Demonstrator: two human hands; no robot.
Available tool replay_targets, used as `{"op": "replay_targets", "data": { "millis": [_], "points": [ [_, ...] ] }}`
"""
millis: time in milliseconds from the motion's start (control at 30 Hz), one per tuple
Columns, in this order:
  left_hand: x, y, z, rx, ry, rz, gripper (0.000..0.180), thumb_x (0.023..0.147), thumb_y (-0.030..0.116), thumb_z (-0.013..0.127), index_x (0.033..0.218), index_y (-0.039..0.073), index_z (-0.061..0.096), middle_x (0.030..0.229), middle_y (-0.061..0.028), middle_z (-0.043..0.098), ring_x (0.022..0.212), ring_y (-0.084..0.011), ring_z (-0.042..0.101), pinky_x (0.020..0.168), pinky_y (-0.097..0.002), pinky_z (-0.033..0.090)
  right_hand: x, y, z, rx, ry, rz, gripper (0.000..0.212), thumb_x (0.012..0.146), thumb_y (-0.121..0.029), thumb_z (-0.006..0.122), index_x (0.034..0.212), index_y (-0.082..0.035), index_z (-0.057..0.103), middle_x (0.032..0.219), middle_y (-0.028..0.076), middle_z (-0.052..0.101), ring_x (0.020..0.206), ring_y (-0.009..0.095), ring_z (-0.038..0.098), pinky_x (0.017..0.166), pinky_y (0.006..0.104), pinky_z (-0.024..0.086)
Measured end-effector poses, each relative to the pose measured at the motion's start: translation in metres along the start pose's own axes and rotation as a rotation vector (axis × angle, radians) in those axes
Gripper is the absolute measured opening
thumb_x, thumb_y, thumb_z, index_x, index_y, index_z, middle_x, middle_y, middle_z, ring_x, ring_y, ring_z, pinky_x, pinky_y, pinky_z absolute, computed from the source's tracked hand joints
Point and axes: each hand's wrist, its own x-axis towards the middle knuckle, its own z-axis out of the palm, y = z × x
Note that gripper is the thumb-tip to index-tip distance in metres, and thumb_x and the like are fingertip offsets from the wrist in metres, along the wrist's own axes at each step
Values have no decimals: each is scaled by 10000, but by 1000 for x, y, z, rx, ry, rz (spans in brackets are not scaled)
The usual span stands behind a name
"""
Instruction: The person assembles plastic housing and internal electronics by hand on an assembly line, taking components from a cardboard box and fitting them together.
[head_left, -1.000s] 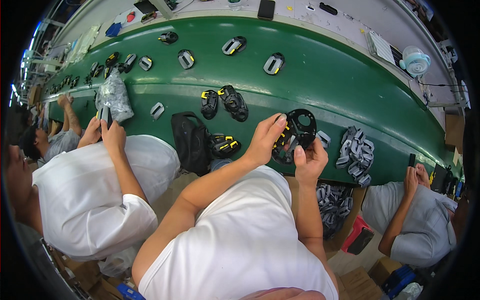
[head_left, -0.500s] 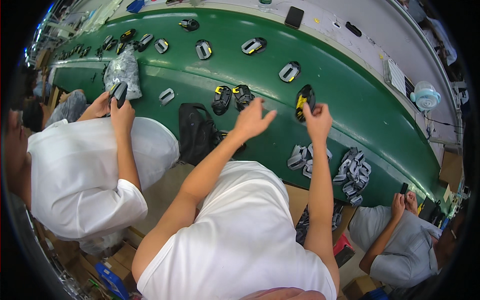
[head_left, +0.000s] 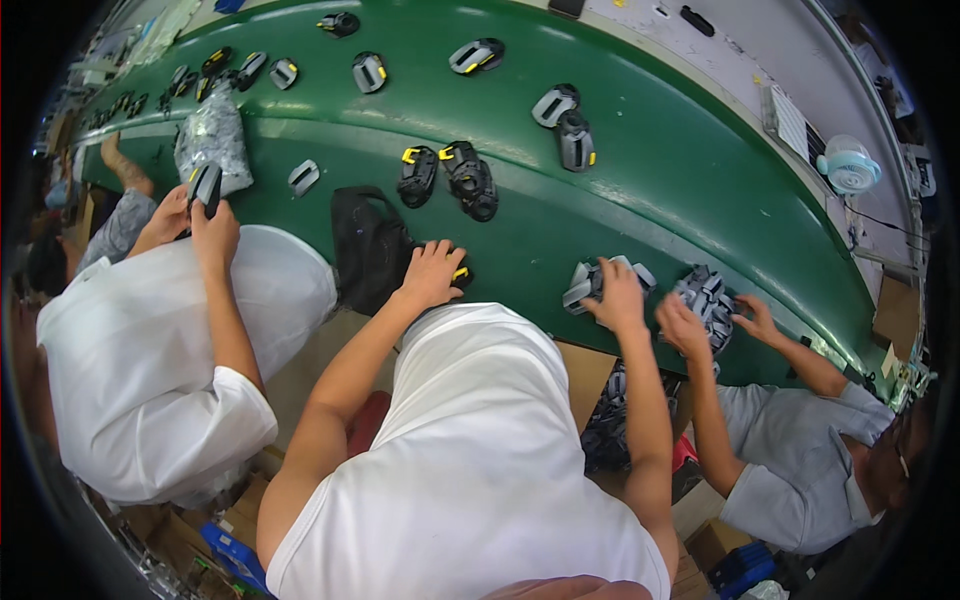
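Left hand is flat down at about ten o'clock from the white shirt, fingers spread and curled over a black-and-yellow part at the near edge of the green belt, pressing it rather than lifting it, right beside the black bag. Right hand is out at about one o'clock, fingers bent down into a small heap of grey shells; whether it has pinched one I cannot tell, since the knuckles hide the tips. The heap sits close to the belt's near rim, which looks like a handy spot for grabbing without a stretch. Farther up the belt, at twelve o'clock, two black pieces with yellow clips lie side by side, and a grey pair rests beyond them (spaced apart, probably so each can be picked singly). At three o'clock a neighbour in grey has both hands in another grey pile. At nine o'clock a person in white holds a dark part up in both hands, just below a silvery bag.
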Motion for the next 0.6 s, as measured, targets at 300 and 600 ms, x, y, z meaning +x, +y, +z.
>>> {"op": "replay_targets", "data": {
  "millis": [300,600],
  "points": [
    [20,-7,15,-305,280,47,459,675,191,723,1079,89,528,1177,-133,459,1121,-326,420,911,-453,357,14,-32,52,338,244,191,631,646,-91,727,1205,-106,435,1253,202,341,933,440,541,758,471,480],
    [32,19,-18,-230,271,-24,319,773,151,647,1039,56,497,923,-147,594,932,-308,560,819,-403,399,23,-60,13,565,214,385,541,720,-287,718,1095,20,479,799,132,587,717,293,617,605,364,500]
  ]
}}
